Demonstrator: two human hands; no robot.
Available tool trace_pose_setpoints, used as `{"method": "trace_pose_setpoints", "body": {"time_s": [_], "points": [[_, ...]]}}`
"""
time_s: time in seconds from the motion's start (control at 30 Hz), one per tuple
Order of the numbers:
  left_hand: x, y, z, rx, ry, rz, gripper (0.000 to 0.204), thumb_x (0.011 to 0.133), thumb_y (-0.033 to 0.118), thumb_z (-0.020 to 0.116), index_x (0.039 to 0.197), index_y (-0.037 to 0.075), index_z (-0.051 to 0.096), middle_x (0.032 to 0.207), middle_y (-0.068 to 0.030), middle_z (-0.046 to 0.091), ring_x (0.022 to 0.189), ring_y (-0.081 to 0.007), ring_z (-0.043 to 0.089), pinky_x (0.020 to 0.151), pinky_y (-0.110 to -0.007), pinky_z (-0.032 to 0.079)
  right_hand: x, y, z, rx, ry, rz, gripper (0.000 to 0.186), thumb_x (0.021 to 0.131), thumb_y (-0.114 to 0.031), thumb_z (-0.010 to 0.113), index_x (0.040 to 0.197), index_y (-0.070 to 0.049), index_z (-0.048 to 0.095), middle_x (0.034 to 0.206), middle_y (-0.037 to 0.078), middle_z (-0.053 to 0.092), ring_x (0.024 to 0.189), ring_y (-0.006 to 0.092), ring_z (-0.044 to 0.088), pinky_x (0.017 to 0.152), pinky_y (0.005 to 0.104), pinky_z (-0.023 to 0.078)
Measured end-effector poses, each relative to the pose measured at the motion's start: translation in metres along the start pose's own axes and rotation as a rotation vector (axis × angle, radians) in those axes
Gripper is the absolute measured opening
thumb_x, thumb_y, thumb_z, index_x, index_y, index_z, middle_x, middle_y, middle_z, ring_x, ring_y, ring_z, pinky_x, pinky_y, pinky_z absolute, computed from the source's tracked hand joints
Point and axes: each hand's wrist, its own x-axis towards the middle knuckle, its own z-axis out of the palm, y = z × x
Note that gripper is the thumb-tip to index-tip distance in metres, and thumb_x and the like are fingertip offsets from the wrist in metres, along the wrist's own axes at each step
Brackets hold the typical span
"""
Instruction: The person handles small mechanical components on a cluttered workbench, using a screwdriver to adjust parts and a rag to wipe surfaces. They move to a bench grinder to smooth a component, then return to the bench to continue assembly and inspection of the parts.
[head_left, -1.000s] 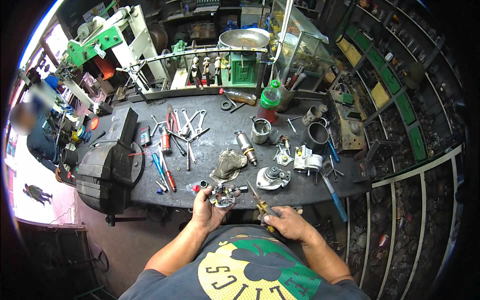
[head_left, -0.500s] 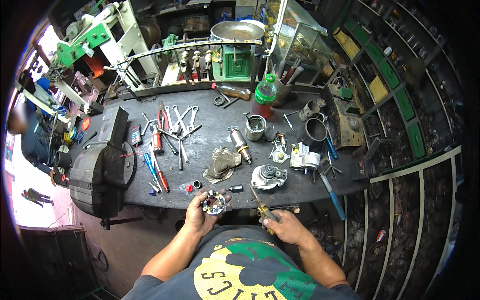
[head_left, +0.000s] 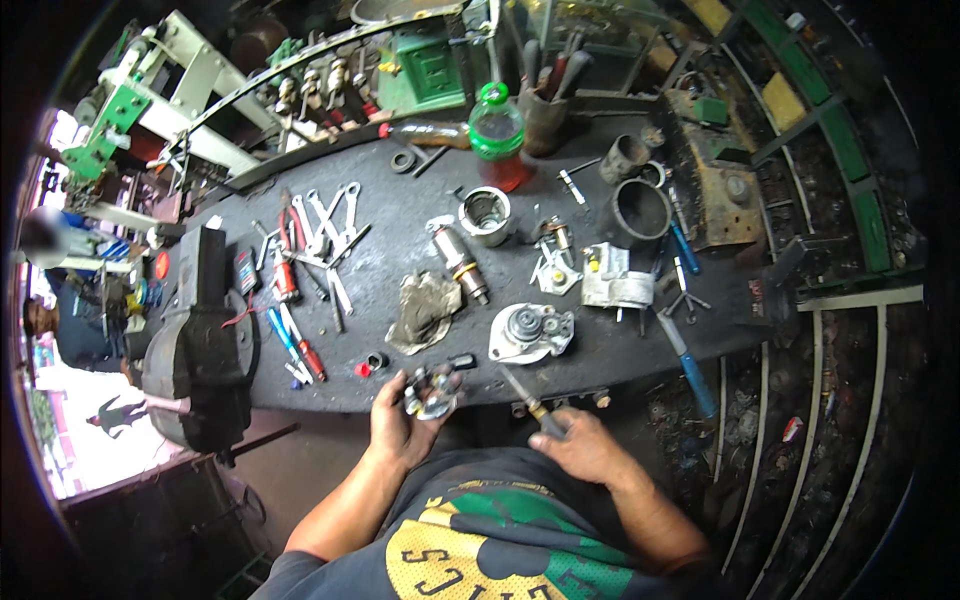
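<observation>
— metal part (head_left: 432, 392), small and round, sits in the left hand (head_left: 400, 425); that forearm comes up from the lower edge, bent in toward the bench (head_left: 400, 215).
— fingers?
— curled round it, cupping it just off the bench's near edge.
— and the right hand (head_left: 585, 450)?
— lower, over the lap, wrist turned inward, closed on a screwdriver (head_left: 530, 402) whose tip points up toward the part.
— touching it?
— can't tell. a housing (head_left: 530, 332) and a rag (head_left: 425, 310) lie just beyond.

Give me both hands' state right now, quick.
Left hand: closed on a small round metal part, held at the bench edge.
Right hand: closed on a screwdriver, tip pointing toward the part.
</observation>
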Motion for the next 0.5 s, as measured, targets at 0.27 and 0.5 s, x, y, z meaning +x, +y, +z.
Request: {"method": "trace_pose_setpoints", "body": {"time_s": [0.27,0.5], "points": [[-0.009,0.0,0.042,-0.155,-0.179,-0.074,0.057,0.114,0.042,0.032,0.132,-0.006,0.056,0.131,-0.0271,0.067,0.133,-0.047,0.059,0.114,-0.056,0.049,-0.008,-0.037,-0.037,0.073,-0.019,-0.145,0.031,0.086,-0.006,0.06,0.112,0.001,0.076,0.104,0.018,0.078,0.095,0.025,0.074,0.09,0.0377,0.057],[-0.028,0.006,0.033,-0.278,-0.282,-0.095,0.052,0.112,0.037,0.039,0.133,-0.007,0.056,0.131,-0.0315,0.065,0.132,-0.05,0.058,0.116,-0.055,0.049,-0.021,-0.062,-0.037,0.0,-0.02,-0.256,0.032,0.085,-0.008,0.061,0.111,0.002,0.076,0.107,0.018,0.078,0.101,0.0259,0.074,0.094,0.0368,0.056]]}}
